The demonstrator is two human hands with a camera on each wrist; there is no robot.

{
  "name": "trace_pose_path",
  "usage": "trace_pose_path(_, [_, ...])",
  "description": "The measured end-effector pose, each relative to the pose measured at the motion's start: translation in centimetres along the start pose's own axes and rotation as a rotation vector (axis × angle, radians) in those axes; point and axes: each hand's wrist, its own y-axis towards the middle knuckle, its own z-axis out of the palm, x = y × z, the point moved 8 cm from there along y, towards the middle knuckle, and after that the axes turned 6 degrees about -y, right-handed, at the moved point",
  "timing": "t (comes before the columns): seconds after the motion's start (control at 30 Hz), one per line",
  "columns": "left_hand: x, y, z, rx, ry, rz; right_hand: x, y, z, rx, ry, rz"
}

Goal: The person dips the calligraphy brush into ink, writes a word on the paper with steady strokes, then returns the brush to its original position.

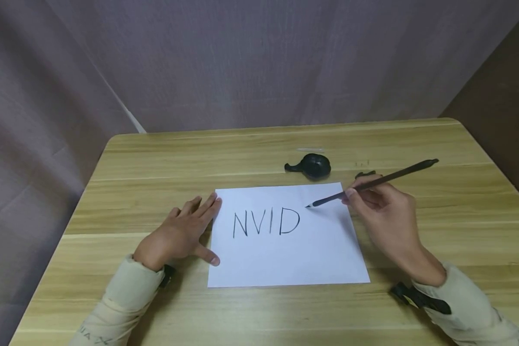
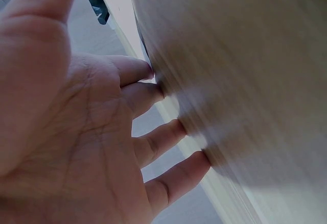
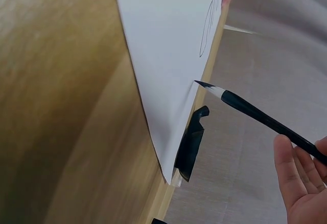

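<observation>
A white sheet of paper (image 1: 285, 262) lies on the wooden table with the letters NVID (image 1: 266, 222) in thin black strokes. My right hand (image 1: 387, 216) pinches a dark-handled writing brush (image 1: 398, 174), its handle slanting up to the right. The inked tip (image 3: 204, 84) is right at the paper, a little right of the D. On the left edge of the sheet, my left hand (image 1: 181, 233) rests with fingers and thumb spread. In the left wrist view, the fingertips (image 2: 202, 160) of that hand press on the tabletop and the paper's edge.
A small black ink dish (image 1: 315, 166) with a curved handle sits just behind the paper. Beyond it lies a thin clear strip (image 1: 310, 150). A small dark object (image 1: 365, 173) is partly hidden behind the right hand. A grey curtain (image 1: 242, 62) hangs behind the table (image 1: 177, 307).
</observation>
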Motion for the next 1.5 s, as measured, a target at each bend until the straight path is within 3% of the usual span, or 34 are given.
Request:
trace_pose_path(0.23, [-0.1,0.2,0.1,0.014,0.005,-0.010,0.3,-0.5,-0.1,0.021,-0.060,-0.013])
trace_pose_path(0.53, [-0.4,0.1,-0.2,0.018,0.009,-0.004,2.2,-1.7,-0.4,0.074,-0.052,-0.027])
trace_pose_path(0.7, [-0.4,0.1,-0.4,0.017,0.003,-0.002,2.9,-1.1,-1.1,0.041,-0.032,-0.075])
trace_pose_path(0.93, [-0.4,0.2,-0.3,0.025,0.017,-0.011,1.9,0.2,-2.1,-0.026,-0.057,-0.054])
trace_pose_path(1.17, [-0.6,0.1,-0.2,0.025,0.021,-0.008,0.7,0.2,-2.1,-0.019,-0.039,-0.023])
trace_pose_path(1.5, [-0.6,0.0,-0.2,0.015,0.007,0.001,0.4,0.4,-2.1,-0.020,-0.044,-0.051])
